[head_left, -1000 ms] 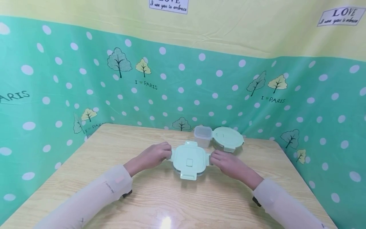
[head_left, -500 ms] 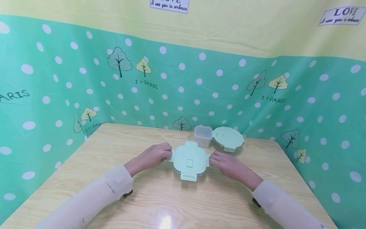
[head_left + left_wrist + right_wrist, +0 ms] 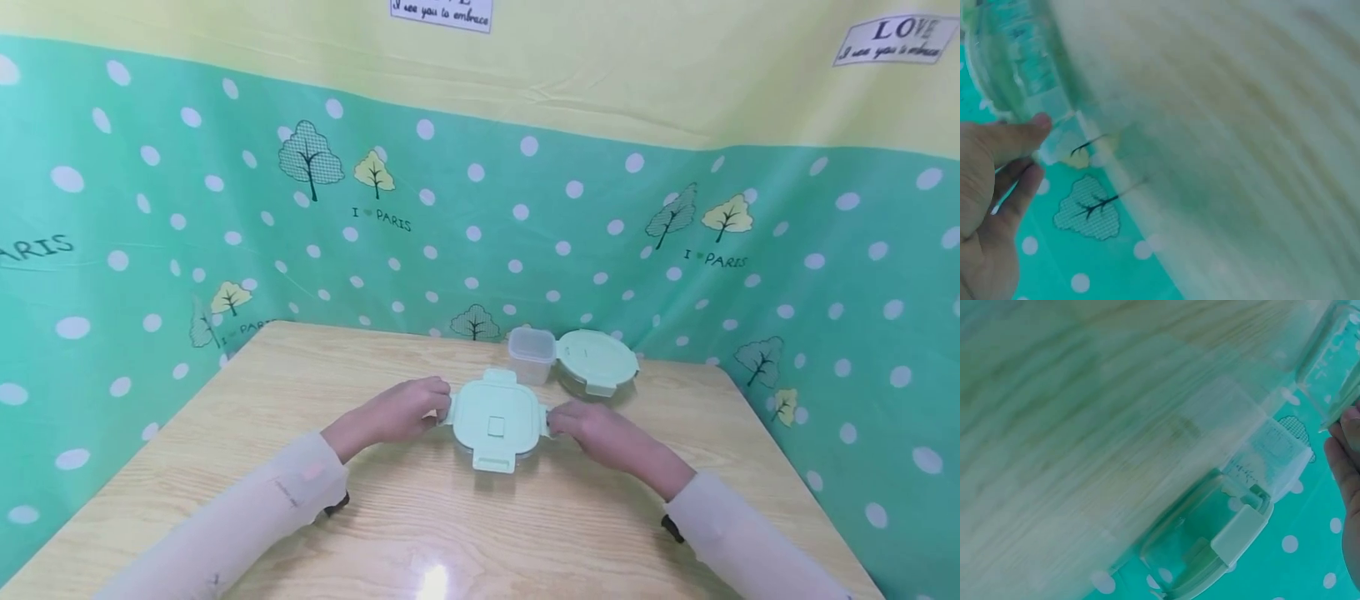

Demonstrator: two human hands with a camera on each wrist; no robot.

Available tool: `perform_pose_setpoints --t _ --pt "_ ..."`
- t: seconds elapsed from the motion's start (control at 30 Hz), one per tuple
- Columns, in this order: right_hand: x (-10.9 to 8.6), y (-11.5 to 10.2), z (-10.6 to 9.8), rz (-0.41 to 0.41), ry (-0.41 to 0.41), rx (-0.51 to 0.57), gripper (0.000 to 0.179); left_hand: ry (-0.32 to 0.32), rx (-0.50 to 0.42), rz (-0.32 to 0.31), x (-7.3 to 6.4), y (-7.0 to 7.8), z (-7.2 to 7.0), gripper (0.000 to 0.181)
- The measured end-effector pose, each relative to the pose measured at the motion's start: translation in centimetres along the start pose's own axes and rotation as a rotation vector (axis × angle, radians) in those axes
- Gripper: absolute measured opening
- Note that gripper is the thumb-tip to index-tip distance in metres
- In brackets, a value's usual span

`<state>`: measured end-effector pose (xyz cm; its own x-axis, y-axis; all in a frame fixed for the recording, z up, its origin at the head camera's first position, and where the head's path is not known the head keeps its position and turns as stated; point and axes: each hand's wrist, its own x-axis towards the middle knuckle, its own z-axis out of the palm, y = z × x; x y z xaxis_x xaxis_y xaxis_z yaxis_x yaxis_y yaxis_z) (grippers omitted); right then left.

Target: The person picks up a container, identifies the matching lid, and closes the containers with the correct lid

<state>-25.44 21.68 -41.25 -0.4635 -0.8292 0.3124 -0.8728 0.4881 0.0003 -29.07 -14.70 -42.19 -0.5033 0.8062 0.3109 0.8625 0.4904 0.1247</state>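
Note:
A glass food container with a light green snap lid [image 3: 497, 417] stands on the table, its front and back latches sticking outward. My left hand [image 3: 408, 408] pinches the lid's left latch. In the left wrist view, the thumb [image 3: 1038, 122] lies on one side of that latch and curled fingers lie on the other. On the opposite side my right hand [image 3: 600, 432] pinches the right latch. The right wrist view cuts this hand [image 3: 1349, 456] off at the edge, so its grip shows only in part.
Behind the lidded container stand a small clear plastic box [image 3: 532, 357] and a round container with a green lid [image 3: 597, 360], side by side. The wooden table [image 3: 375, 508] meets a green dotted curtain [image 3: 420, 275] at the back.
The container stays in place between both hands. My fingers have shifted slightly at the side latches, with the right hand's knuckles a little lower. The view has moved only a trace.

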Motion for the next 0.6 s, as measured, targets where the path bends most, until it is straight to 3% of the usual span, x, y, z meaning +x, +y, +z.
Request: perform_pose_setpoints --t 0.1,0.23,0.5,0.6 --pt "0.2 -0.2 -0.1 0.061 -0.012 0.071 0.022 -0.090 -0.083 -0.048 -0.2 0.0 -0.6 0.015" --pt "0.4 -0.3 -0.3 0.075 -0.017 0.039 0.043 -0.146 -0.183 -0.063 -0.1 -0.1 -1.1 0.009" --pt "1.0 -0.1 -0.3 0.028 -0.042 -0.004 0.041 -0.105 -0.232 -0.086 0.8 -0.7 -0.9 0.018" --pt "1.3 -0.1 -0.3 -0.010 -0.030 -0.060 0.040 -0.093 -0.229 -0.061 1.1 -0.7 -0.9 0.028"
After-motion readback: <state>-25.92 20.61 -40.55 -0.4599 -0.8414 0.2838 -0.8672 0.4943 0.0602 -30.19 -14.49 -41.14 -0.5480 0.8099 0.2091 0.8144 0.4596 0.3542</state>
